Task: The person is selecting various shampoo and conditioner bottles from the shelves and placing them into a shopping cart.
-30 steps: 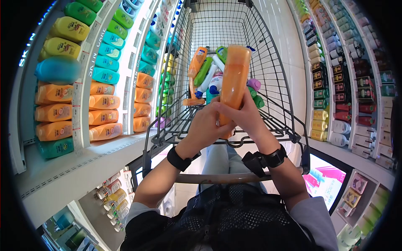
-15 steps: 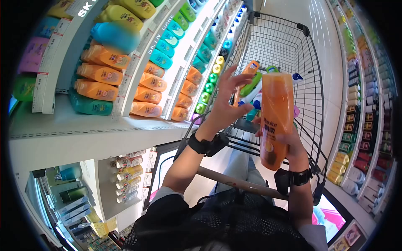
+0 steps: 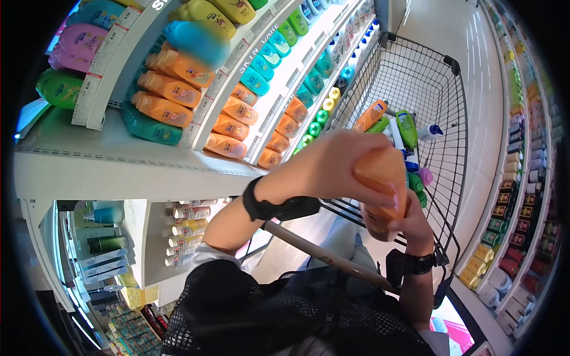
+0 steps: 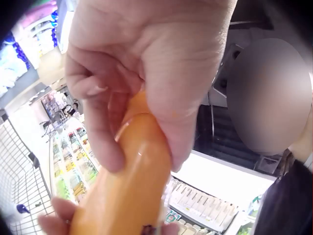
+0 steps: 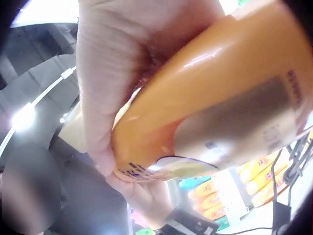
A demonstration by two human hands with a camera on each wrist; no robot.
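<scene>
An orange bottle (image 3: 380, 196) stands upright between both hands, over the near end of a wire shopping cart (image 3: 442, 107). My left hand (image 3: 350, 169) wraps over its top end, fingers curled round it (image 4: 142, 73). My right hand (image 3: 409, 222) grips its lower part from below; the right wrist view shows the bottle's label (image 5: 234, 122) and my thumb (image 5: 105, 98) against it. The orange bottle (image 4: 127, 191) fills the left wrist view.
Several bottles (image 3: 404, 133) lie in the cart's basket. Shelves of orange, teal and green bottles (image 3: 225, 127) run along the left, more stocked shelves (image 3: 516, 178) along the right. The cart's handle bar (image 3: 320, 252) crosses in front of my body.
My left hand, raised and open half a second ago, has come down and closed over the bottle's top. The bottle has moved lower and nearer my body. My view has turned further left.
</scene>
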